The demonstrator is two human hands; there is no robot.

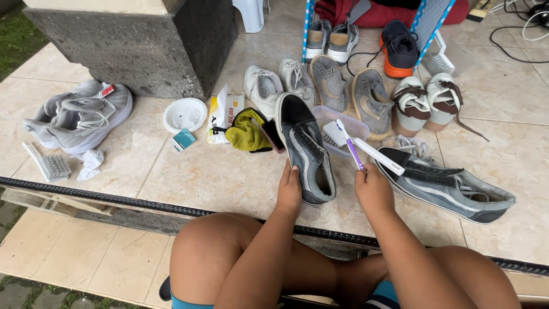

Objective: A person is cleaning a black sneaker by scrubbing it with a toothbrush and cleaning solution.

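Note:
My left hand (290, 189) grips the heel of a grey and black sneaker (305, 146), held up on its side with its toe pointing away from me. My right hand (373, 187) holds a purple and white toothbrush (349, 140) upright, just right of that sneaker. A white brush (372, 150) lies slanted behind the toothbrush, its head over a clear plastic tub (343, 125). The matching grey sneaker (449, 186) lies on the tiles to the right of my right hand.
Several more pairs of shoes (331, 86) line the tiled floor beyond. A yellow-green cloth (246, 131), a dark bristle brush (273, 136), a white lid (184, 114) and a pouch (224, 111) lie left. Grey running shoes (80, 114) and a scrub brush (48, 163) sit far left by a stone pillar (137, 40).

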